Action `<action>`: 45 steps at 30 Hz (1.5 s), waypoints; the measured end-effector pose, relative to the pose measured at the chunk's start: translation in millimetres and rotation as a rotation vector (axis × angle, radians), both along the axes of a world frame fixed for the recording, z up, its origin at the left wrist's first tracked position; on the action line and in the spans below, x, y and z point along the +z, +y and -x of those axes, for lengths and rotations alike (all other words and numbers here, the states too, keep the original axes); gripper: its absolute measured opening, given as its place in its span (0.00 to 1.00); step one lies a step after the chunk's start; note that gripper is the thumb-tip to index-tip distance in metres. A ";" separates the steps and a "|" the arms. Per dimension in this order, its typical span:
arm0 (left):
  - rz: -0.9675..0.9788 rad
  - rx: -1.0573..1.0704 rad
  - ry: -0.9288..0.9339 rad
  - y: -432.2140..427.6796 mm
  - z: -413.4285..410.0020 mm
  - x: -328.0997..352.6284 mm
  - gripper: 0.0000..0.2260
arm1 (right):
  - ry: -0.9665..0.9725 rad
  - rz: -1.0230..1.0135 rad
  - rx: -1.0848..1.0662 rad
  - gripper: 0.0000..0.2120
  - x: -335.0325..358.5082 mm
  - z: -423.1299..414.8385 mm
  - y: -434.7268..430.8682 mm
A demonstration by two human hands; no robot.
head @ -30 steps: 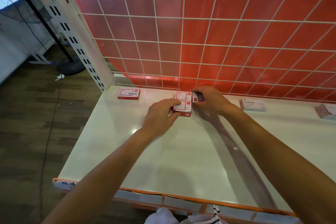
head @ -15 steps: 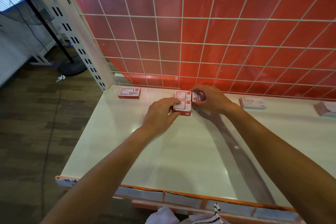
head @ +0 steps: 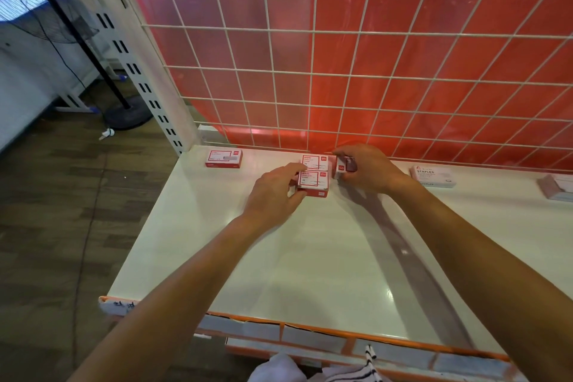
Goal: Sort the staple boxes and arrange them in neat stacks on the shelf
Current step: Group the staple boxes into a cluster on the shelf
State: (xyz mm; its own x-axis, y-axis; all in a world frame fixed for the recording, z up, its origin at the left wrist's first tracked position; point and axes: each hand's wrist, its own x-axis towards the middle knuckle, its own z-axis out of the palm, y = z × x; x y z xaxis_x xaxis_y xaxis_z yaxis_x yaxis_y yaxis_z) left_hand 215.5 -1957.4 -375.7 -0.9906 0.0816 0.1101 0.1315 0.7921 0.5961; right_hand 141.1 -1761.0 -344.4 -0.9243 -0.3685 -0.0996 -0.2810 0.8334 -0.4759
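Observation:
Two red-and-white staple boxes lie side by side near the back of the white shelf (head: 310,257): a near box (head: 313,183) and a far box (head: 315,162). My left hand (head: 274,192) holds the near box at its left end, thumb on the front and fingers over the top. My right hand (head: 366,169) grips a small red-and-white box (head: 344,166) stood on its side just right of the pair. Another red box (head: 224,158) lies alone at the back left. A pale pink box marked STAPLES (head: 433,176) lies to the right.
A white wire grid (head: 341,71) over a red panel closes the shelf's back. Another pale box (head: 558,186) sits at the far right edge. An orange strip (head: 310,327) runs along the shelf's front edge. Wooden floor and a fan stand (head: 124,112) are to the left.
Both hands stay at the same boxes. The box in my right hand now stands a little apart from the pair, turned on its side.

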 end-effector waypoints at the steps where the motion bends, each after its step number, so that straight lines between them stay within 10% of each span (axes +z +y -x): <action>1: -0.008 0.003 -0.004 0.3 -0.5 1.3 0.23 | -0.017 0.031 -0.039 0.21 1.7 -1.1 0.5; 18: 0.025 -0.006 0.269 27.4 5.0 22.4 0.34 | -0.498 0.873 -0.364 0.17 31.4 -26.9 -13.5; 31: -0.009 0.001 0.192 23.6 16.9 23.7 0.25 | -0.028 0.352 0.083 0.23 28.9 -26.9 3.8; 45: 0.357 -0.141 -0.274 18.5 26.2 34.4 0.47 | 0.025 0.168 -0.206 0.20 5.1 -16.8 13.7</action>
State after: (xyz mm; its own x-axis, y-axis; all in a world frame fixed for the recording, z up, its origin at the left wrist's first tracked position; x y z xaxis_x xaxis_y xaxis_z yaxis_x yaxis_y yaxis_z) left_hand 189.4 -1939.0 -341.3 -0.9559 0.2022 -0.2131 0.1281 0.9396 0.3173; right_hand 157.8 -1747.3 -339.3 -0.9828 -0.1821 -0.0293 -0.1272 0.7843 -0.6072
